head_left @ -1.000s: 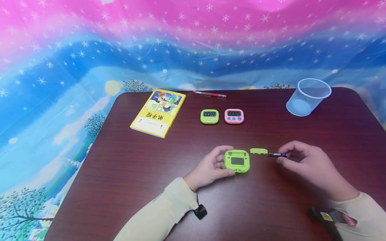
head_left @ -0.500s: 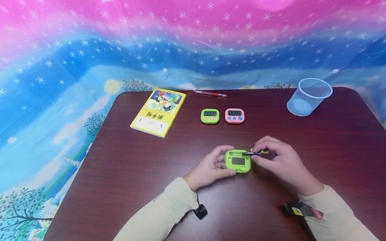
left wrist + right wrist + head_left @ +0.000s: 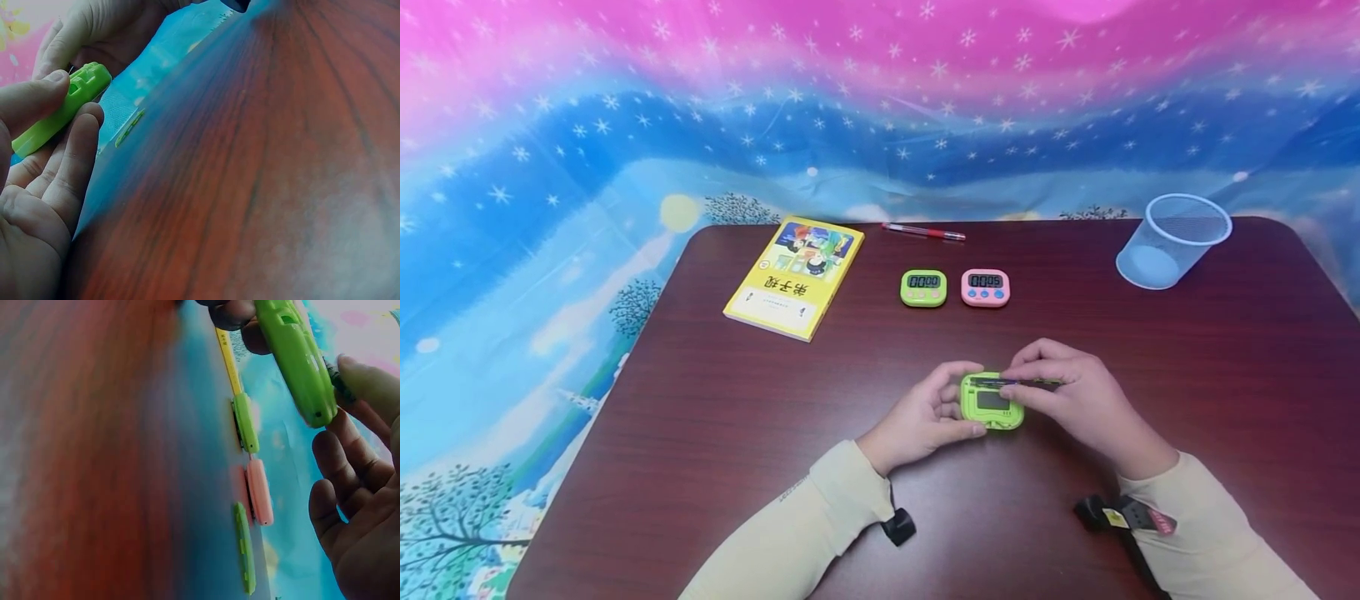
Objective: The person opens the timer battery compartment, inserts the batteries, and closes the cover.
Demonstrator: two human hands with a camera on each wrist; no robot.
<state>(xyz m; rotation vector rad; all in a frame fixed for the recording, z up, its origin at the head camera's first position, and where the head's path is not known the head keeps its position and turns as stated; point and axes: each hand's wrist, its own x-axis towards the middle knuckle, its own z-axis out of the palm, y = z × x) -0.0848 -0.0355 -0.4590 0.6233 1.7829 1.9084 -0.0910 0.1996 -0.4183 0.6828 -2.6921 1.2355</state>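
My left hand (image 3: pixel 921 417) grips a green digital timer (image 3: pixel 993 402) by its left side, thumb below and fingers above. The timer is back side up, with its battery slot uncovered along the far edge. My right hand (image 3: pixel 1078 400) pinches a slim dark battery (image 3: pixel 988 382) at that slot, its left end lying over the slot. In the right wrist view the battery (image 3: pixel 338 381) shows as a dark piece between the thumb and the timer. The green battery cover (image 3: pixel 245 550) lies on the table, mostly hidden behind the right hand in the head view.
Beyond the hands, a second green timer (image 3: pixel 923 288) and a pink timer (image 3: pixel 986 288) stand side by side. A yellow book (image 3: pixel 795 279) lies at the far left, and a red pen (image 3: pixel 922 232) by the back edge. A light blue mesh cup (image 3: pixel 1173 242) stands far right.
My right hand has moved left with the battery, from right of the cover to the timer's slot. The left hand and the timer have stayed in place.
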